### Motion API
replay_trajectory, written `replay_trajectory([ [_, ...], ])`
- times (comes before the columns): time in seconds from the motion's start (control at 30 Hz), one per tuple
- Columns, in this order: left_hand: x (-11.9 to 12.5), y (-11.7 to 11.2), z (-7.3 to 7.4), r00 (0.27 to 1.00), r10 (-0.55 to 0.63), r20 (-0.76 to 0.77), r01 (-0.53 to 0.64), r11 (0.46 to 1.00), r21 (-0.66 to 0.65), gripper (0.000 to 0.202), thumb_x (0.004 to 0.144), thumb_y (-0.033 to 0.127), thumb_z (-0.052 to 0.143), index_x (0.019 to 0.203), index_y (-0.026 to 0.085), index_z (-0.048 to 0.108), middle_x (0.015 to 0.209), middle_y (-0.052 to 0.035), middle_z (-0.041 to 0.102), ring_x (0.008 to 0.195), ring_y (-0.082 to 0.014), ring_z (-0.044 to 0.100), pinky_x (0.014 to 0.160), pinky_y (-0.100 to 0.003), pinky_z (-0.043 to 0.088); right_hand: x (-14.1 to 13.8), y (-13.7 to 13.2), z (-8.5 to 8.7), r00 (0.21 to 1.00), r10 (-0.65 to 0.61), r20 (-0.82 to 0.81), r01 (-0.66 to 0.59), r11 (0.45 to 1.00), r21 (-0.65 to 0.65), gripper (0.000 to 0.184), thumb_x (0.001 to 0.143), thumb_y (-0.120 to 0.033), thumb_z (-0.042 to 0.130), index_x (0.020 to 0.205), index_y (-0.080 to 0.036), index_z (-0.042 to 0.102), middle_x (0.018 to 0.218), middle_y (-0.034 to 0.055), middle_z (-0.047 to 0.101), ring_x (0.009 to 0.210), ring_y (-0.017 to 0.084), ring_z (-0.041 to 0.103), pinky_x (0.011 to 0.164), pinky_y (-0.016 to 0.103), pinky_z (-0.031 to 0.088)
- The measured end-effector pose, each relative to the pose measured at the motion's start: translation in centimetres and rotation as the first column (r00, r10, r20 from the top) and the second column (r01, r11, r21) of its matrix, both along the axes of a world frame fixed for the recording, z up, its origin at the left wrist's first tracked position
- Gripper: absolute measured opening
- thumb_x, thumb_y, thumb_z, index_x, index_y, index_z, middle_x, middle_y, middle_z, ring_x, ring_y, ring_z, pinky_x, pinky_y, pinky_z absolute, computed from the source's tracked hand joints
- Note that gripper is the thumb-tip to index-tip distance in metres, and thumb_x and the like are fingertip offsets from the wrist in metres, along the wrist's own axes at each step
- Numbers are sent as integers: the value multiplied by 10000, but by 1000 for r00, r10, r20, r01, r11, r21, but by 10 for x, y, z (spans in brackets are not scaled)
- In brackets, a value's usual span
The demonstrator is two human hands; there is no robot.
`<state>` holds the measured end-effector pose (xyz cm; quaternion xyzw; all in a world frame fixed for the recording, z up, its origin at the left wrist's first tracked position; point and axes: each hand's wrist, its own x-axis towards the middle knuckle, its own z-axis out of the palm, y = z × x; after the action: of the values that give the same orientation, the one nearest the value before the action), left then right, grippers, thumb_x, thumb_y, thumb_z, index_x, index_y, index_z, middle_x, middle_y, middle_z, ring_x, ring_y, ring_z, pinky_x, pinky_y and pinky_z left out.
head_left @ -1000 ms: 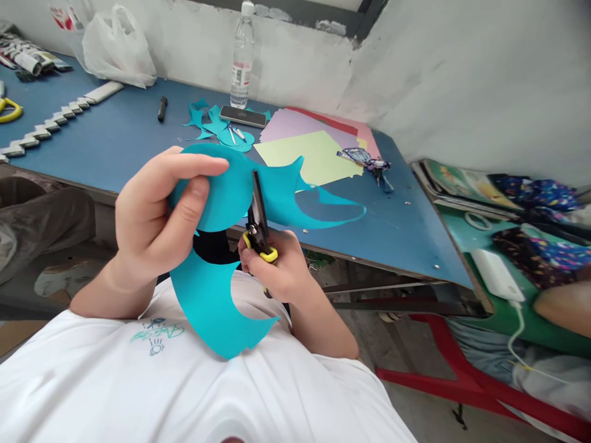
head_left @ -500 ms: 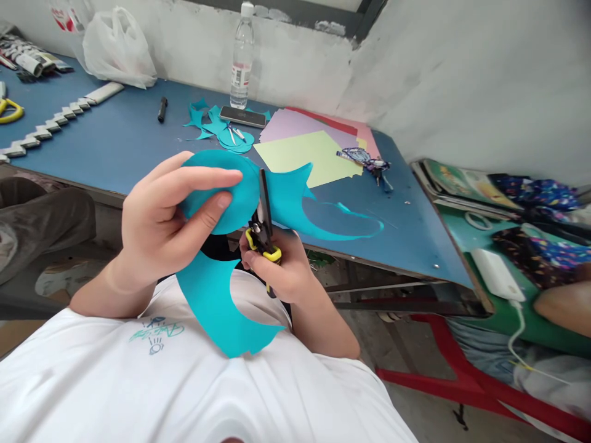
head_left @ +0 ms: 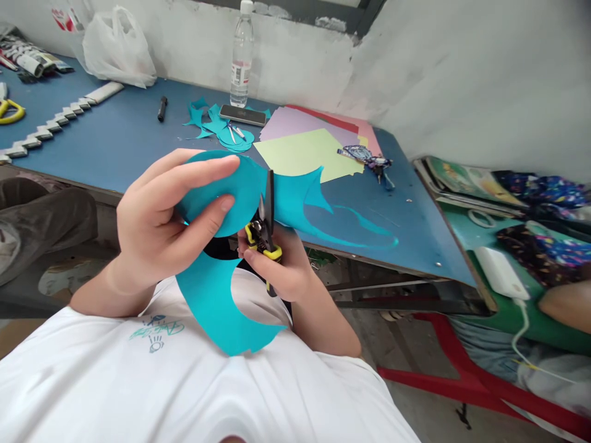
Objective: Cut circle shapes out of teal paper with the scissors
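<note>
Between thumb and fingers, my left hand [head_left: 161, 209] pinches a piece of blue paper [head_left: 219, 200] whose upper part is rounded like a disc. Curved offcuts hang from it: one strip [head_left: 212, 295] drops over the white shirt, another [head_left: 295, 200] stretches right over the table. My right hand [head_left: 286, 264] is closed around the handles of black scissors with yellow grips [head_left: 263, 237]. Their blades point up at the right edge of the disc, slightly apart, with paper at them. The fingers behind the paper are partly hidden.
On the blue table [head_left: 124, 147] lie blue paper scraps [head_left: 215, 120], a phone [head_left: 242, 115], a water bottle [head_left: 242, 58], coloured sheets [head_left: 295, 151], a keyed lanyard [head_left: 367, 159] and a black marker [head_left: 162, 108]. Another person's arm [head_left: 566, 307] rests at the right.
The scissors' blades have shifted slightly right and appear a little wider apart. The right-hand paper strip has swung to the right and its end is blurred. My left hand has moved slightly left.
</note>
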<state>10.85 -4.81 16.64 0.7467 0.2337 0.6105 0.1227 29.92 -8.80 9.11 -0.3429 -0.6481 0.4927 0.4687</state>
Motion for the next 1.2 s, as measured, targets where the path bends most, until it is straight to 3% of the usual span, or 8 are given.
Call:
replay_trajectory([
  [0.17,-16,-13,-1,997,46,-68,-48,998,-28,403,1134,487,910,1479,285,864,1192,-80,852,1136,-277,831,899,-405,734,1,0,1,998,-19,60,16,998,58,244,1039,-478,825,1028,-259,718,936,61,774,855,244,717,797,414,633],
  [0.33,-39,-15,-16,981,54,-186,-59,998,-22,279,1144,227,838,1406,283,915,1103,-42,863,900,-194,741,814,-363,639,0,0,-4,997,-39,72,33,996,84,267,1077,-521,790,1012,-275,709,944,58,791,869,258,743,840,438,656],
  [0.4,-40,-6,-24,983,53,-174,-56,998,-13,266,1144,252,831,1386,304,929,1080,-35,862,836,-193,717,787,-375,631,0,0,-6,998,-28,60,23,996,83,286,1085,-532,799,1008,-271,710,950,58,796,871,253,750,841,430,661],
  [0.53,-37,10,-38,995,52,-83,-40,989,140,215,1130,370,848,1317,336,947,940,-3,829,708,-172,635,680,-364,579,0,0,-6,999,2,50,-5,997,77,351,1112,-596,789,1006,-270,715,926,55,779,864,251,750,802,410,661],
  [0.77,-32,5,-35,996,66,-62,-55,985,165,209,1089,347,892,1295,350,930,973,19,865,732,-172,706,909,-415,682,-1,0,-6,999,-16,29,14,998,54,364,1096,-614,827,1085,-260,743,1009,63,816,915,255,786,858,421,689],
  [0.93,-30,7,-32,997,38,-73,-22,977,211,283,1030,245,907,1299,329,926,922,20,834,689,-142,631,680,-338,563,-1,0,-5,998,-45,43,42,996,74,303,1087,-562,821,1067,-270,742,1037,68,820,1025,284,794,926,437,696],
  [1.07,-32,10,-33,994,30,-101,-18,993,119,189,1112,390,847,1268,333,936,886,-3,813,689,-159,649,633,-345,535,-1,1,-3,992,-99,77,90,989,114,296,1064,-547,832,1032,-272,727,1029,70,815,1060,294,785,939,443,695],
  [1.2,-33,7,-32,990,69,-126,-67,997,25,246,1144,525,802,1204,336,948,849,-26,786,640,-170,640,582,-362,499,0,2,-5,991,-98,97,85,989,123,349,1074,-607,815,1043,-271,724,1034,76,814,1062,300,788,943,455,702],
])
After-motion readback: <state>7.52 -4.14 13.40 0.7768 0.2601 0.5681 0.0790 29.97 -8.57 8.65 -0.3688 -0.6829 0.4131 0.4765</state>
